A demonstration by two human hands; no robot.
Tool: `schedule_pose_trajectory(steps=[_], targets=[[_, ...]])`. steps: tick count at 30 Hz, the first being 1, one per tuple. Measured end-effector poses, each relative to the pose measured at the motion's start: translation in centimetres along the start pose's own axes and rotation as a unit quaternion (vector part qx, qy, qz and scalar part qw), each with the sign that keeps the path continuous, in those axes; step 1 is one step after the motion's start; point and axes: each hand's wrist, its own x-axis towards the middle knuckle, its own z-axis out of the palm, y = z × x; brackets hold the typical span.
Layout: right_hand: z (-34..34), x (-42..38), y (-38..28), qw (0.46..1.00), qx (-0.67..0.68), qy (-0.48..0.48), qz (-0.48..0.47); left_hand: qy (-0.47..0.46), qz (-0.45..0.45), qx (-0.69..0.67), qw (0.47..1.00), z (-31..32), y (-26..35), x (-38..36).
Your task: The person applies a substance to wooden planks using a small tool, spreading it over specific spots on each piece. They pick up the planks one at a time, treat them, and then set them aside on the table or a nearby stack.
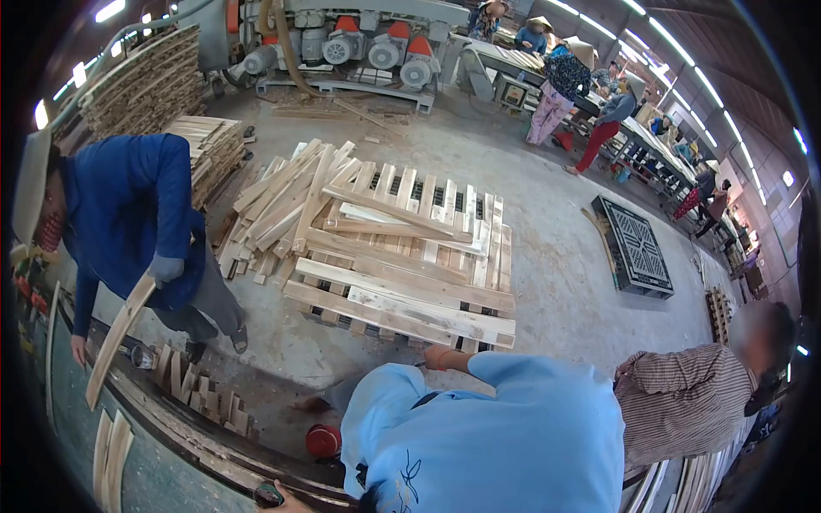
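At the bottom edge my left hand [291, 501] is partly in view, fingers closed against a dark round object [268, 493] beside the green-topped table [188, 479]. My right hand [436, 356], with a reddish band at the wrist, reaches out of the light blue sleeve near the front edge of the stacked wooden slats [402, 321]. Its fingers are too small and hidden to read. My light blue shirt [505, 436] fills the lower middle. Below the arm, a red round container [323, 440] sits on the floor.
At the left, a gloved person in blue [132, 214] holds a wooden board [120, 342] over the table edge. Short wood pieces [201, 393] stand nearby. A person in a striped shirt [684, 398] is at right. A black pallet [633, 246] and machine motors [385, 53] lie beyond.
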Motion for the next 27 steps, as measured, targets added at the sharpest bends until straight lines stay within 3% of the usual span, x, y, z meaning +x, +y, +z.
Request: schedule_pose_trajectory(steps=[10,11,12,13,14,15,16,18,19,21,23,27], targets=[[0.1,-1.3,0.7,0.999,0.004,-0.038,0.026,0.008,0.022,0.051,0.998,0.8,-0.5,-0.4],[-0.7,-1.8,0.3,0.999,-0.005,-0.050,0.014,-0.157,-0.100,0.032,0.982,2.2,-0.7,-0.8],[-1.7,-2.4,-0.1,0.999,-0.013,-0.038,-0.002,-0.073,-0.026,0.014,0.997,6.0,-3.3,-2.4],[-2.0,-2.1,-0.6,0.998,-0.032,-0.037,-0.037,-0.032,-0.010,-0.019,0.999,9.3,-5.3,-5.0],[0.1,0.2,0.7,0.999,-0.042,-0.016,-0.012,-0.142,-0.075,-0.048,0.986,7.2,-4.5,-5.1],[1.1,1.9,1.2,0.998,-0.060,0.002,0.000,-0.155,-0.083,-0.062,0.982,5.6,-4.4,-5.4],[1.6,3.4,2.1,0.994,-0.070,0.054,-0.066,-0.168,-0.134,-0.103,0.971,3.6,-4.1,-6.1],[-1.1,5.3,-0.2,0.976,-0.043,0.103,-0.187,-0.184,-0.184,-0.061,0.964,-1.0,-4.6,-7.0],[-2.2,6.5,-1.7,0.969,-0.011,0.105,-0.224,-0.119,-0.188,-0.107,0.969,-1.5,-6.0,-8.5],[-4.5,9.2,-6.5,0.933,-0.047,0.189,-0.304,-0.135,-0.282,-0.040,0.949,-5.8,-6.0,-9.3],[-7.4,11.0,-13.2,0.903,-0.003,0.207,-0.377,-0.143,-0.377,-0.006,0.915,-8.1,-6.3,-11.7],[-11.8,4.4,-31.5,0.778,0.032,0.117,-0.616,-0.185,-0.531,0.035,0.826,-14.5,-6.1,-18.5]])
